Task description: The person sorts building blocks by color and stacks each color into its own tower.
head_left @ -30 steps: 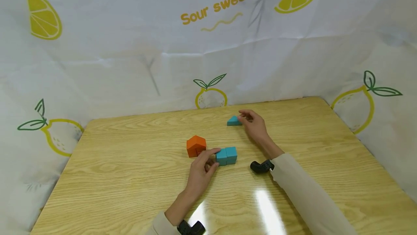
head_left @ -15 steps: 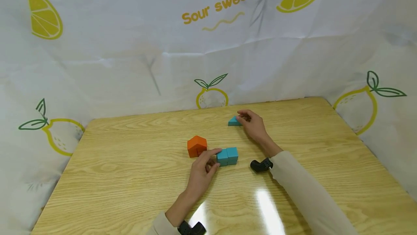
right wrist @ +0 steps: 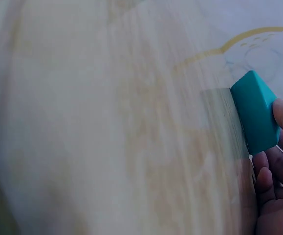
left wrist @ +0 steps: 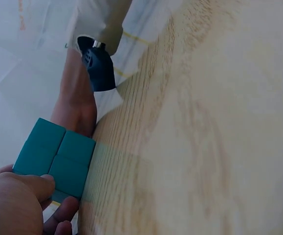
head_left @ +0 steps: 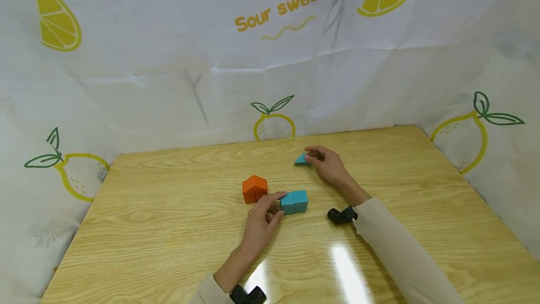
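Several blue cubes [head_left: 294, 202] stand pressed together in a small square stack near the middle of the table. My left hand [head_left: 258, 229] pinches the stack's left side between thumb and fingers; the left wrist view shows the thumb on a face of the cubes [left wrist: 58, 154]. Farther back, a blue triangular block [head_left: 301, 159] is pinched in my right hand [head_left: 331, 169]. In the right wrist view the thumb lies on the triangular block [right wrist: 255, 115], which is at or very near the tabletop. My right fingers partly hide its right end in the head view.
An orange house-shaped group of blocks [head_left: 255, 189] stands just left of the blue cubes, its lower right partly behind my left hand. The wooden table [head_left: 160, 229] ends at a white lemon-print cloth [head_left: 177, 102] behind and at the sides.
My right hand has come slightly nearer and to the left, and the triangular block has shifted and turned a little with it. My left hand and the cubes keep their place.
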### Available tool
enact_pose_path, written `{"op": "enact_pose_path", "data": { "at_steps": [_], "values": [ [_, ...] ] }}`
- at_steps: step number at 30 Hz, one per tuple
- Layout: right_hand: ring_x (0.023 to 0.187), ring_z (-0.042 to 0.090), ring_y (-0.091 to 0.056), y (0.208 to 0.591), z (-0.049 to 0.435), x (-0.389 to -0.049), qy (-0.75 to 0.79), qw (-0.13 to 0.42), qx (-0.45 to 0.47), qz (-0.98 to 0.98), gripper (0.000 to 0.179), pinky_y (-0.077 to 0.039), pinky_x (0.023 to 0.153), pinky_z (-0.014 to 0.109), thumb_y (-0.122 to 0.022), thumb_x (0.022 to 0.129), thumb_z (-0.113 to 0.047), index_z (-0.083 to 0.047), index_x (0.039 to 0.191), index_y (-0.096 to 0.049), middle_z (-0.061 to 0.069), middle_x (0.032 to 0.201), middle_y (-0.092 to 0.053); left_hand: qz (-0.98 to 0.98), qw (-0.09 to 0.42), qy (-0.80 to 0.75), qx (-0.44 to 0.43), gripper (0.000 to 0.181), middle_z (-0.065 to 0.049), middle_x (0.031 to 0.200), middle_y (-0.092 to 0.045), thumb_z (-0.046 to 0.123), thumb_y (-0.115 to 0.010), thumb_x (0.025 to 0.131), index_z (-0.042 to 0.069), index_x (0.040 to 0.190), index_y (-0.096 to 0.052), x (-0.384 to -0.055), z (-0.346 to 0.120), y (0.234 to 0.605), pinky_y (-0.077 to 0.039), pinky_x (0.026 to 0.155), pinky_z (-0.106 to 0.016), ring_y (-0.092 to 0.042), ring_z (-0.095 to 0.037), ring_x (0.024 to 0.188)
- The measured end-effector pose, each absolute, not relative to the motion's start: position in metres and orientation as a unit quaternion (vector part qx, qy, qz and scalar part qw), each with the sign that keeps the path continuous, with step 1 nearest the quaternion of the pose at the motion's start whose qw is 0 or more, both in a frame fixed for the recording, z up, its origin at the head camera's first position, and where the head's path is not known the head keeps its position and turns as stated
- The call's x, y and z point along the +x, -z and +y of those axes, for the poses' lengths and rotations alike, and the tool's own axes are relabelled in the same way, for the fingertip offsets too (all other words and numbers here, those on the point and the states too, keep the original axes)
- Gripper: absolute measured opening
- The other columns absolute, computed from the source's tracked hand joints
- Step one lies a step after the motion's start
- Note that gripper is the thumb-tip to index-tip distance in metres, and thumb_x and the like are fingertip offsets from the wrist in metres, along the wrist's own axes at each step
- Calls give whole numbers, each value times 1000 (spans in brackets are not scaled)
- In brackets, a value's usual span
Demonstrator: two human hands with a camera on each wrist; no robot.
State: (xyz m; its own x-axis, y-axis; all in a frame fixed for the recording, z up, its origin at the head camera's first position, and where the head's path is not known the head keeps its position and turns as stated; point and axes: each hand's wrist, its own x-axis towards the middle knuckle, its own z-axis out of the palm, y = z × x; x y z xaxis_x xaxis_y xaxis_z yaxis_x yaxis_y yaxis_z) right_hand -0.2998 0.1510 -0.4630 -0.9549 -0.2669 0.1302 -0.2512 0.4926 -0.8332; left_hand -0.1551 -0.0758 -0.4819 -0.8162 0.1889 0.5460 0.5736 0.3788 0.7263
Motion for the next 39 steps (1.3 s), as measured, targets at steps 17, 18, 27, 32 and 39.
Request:
{"op": "enact_pose_path", "data": {
  "at_steps": [17, 18, 27, 32, 39],
  "values": [
    [92, 21, -53, 467, 161, -299, 490, 41, -198, 848, 37, -44, 77, 39, -67, 91, -23, -13, 127, -62, 6, 106, -60, -809, 178, 513, -226, 49, -1, 102, -60, -7, -68, 84, 15, 127, -59, -156, -77, 480, -45, 56, -23, -57, -12, 76],
    [91, 22, -53, 467, 161, -299, 489, 39, -201, 848, 37, -44, 77, 39, -67, 91, -23, -13, 126, -62, 6, 106, -60, -809, 176, 513, -225, 49, -1, 102, -60, -7, -68, 84, 15, 127, -59, -156, -77, 480, -45, 56, -23, -57, -12, 76],
    [93, 24, -52, 469, 160, -299, 485, 24, -224, 845, 39, -42, 78, 40, -69, 90, -19, -9, 127, -62, 11, 109, -60, -810, 174, 514, -223, 49, -1, 101, -60, -7, -68, 84, 16, 127, -59, -156, -78, 479, -45, 56, -23, -56, -11, 75],
    [92, 25, -54, 459, 156, -292, 482, 28, -219, 848, 37, -43, 78, 40, -69, 90, -17, -7, 125, -62, 11, 106, -61, -811, 177, 512, -222, 48, -1, 97, -59, -7, -68, 84, 15, 127, -59, -156, -78, 479, -45, 56, -23, -55, -10, 74],
    [86, 24, -52, 467, 163, -287, 498, 22, -217, 839, 37, -43, 72, 35, -69, 89, -18, -8, 125, -62, 11, 100, -60, -812, 170, 512, -224, 50, -1, 101, -60, -6, -68, 84, 16, 128, -59, -156, -77, 481, -46, 56, -22, -56, -10, 74]
  ]
}}
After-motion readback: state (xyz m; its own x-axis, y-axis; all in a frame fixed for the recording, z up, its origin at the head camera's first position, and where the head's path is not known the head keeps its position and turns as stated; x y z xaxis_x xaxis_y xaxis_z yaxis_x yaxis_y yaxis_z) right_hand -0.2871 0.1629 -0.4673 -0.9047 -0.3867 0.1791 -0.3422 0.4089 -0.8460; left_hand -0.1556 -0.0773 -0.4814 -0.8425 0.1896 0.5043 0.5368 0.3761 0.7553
